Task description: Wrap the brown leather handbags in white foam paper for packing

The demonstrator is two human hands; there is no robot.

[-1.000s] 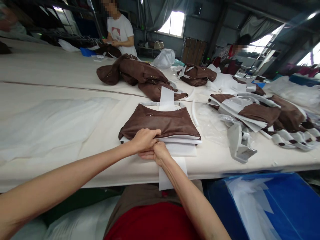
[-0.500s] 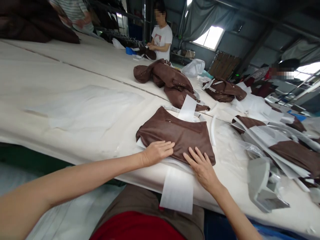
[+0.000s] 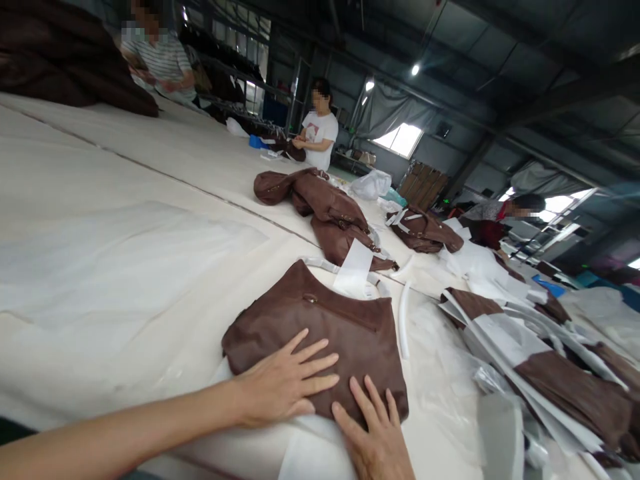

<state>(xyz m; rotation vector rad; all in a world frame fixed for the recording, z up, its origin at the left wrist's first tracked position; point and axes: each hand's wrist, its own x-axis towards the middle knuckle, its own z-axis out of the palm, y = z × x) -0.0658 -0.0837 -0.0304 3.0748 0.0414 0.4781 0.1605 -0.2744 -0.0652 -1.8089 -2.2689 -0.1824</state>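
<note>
A brown handbag (image 3: 350, 327) lies flat on the pale-covered table before me, its zip running along the upper part. My left hand (image 3: 283, 383) rests on the bag's lower middle, fingers spread. Close to the bag's lower right corner, my right hand (image 3: 375, 430) also lies on it with fingers apart. The bag's handle (image 3: 320, 264) is wrapped in white and stretches beyond the top edge. A white sheet (image 3: 354, 268) sticks up from the bag's opening. Another white sheet (image 3: 313, 453) shows below the bag at the near side.
More brown bags (image 3: 333, 207) lie beyond, another bag (image 3: 425, 230) behind right. At right are partly wrapped brown bags (image 3: 570, 393) and clear plastic (image 3: 450, 373). A thin white sheet (image 3: 120, 260) spreads at left. Co-workers (image 3: 320, 137) stand across the table (image 3: 210, 167).
My view has tilted up and come closer to the bag. My left hand's fingers have gone from close together to spread on the bag. The right hand stays at its lower right.
</note>
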